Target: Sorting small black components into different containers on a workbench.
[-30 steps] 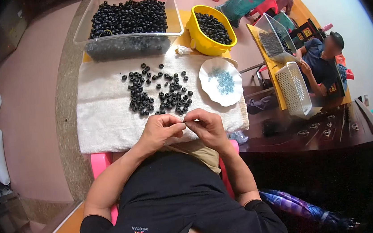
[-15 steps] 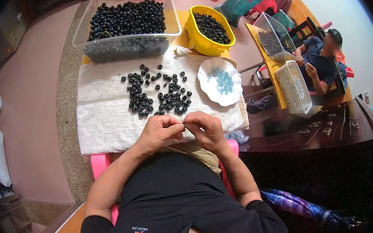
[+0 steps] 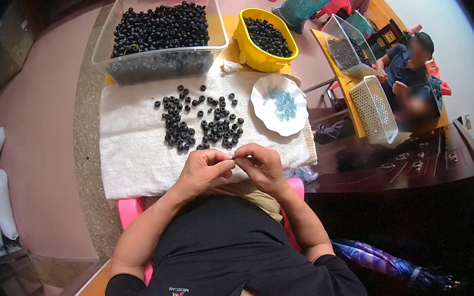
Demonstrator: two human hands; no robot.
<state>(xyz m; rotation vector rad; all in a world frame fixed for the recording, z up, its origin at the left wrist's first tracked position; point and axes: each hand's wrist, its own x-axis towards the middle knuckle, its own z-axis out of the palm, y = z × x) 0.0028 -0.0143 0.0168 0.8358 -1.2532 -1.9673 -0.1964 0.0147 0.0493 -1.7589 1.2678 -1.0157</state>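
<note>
My left hand [image 3: 200, 170] and my right hand [image 3: 263, 166] meet fingertip to fingertip over the near edge of a white towel [image 3: 128, 141]. Thumb and forefinger of each are pinched together. Something small and dark seems to sit between them, too tiny and covered to name. Just beyond my fingers lie many loose black round pieces with holes [image 3: 178, 132], scattered on the towel. Right of these, a white scalloped plate [image 3: 288, 130] carries a spread of small pale-blue bits [image 3: 282, 105].
Behind the towel stand a clear plastic bin [image 3: 161, 68] and a yellow tub [image 3: 265, 59], both filled with black pieces. At the right, another person [image 3: 403, 69] sits by a table with a white perforated basket [image 3: 371, 109]. A pink chair [image 3: 130, 211] is under me.
My hands stay pinched together in nearly the same place, with only slight finger shifts. The other person at the right has lowered a hand. The view has tilted slightly.
</note>
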